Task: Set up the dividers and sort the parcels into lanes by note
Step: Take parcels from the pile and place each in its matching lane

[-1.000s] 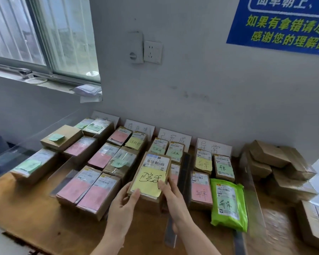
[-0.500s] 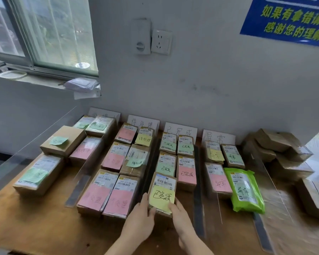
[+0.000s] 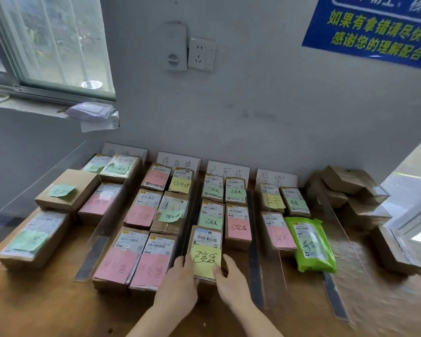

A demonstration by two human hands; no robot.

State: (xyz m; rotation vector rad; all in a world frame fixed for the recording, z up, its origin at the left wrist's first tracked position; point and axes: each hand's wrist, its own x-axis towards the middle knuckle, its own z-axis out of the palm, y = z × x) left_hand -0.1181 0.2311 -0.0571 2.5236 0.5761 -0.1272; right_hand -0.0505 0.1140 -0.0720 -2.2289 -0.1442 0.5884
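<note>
A wooden surface (image 3: 46,300) runs along a grey wall (image 3: 253,105) below a window (image 3: 58,40). Clear dividers (image 3: 254,239) split it into lanes, with handwritten label cards (image 3: 227,170) propped at the far end. We have the parcel (image 3: 207,237), a small brown carton with a yellow note (image 3: 204,260) on its lid, at the near end of the third lane from the left, just beside a green-noted carton (image 3: 210,221) farther in. Our left hand (image 3: 178,285) clasps its left side and our right hand (image 3: 232,285) its right, thumb on the note's corner, so the fingers are clamped on the cardboard from both sides. We judge it light and stiff, with taped faces that could slide. The hold therefore belongs low on the side walls and off the note, which looks loosely stuck and could peel. We cannot tell whether its base rests fully on the wood.
</note>
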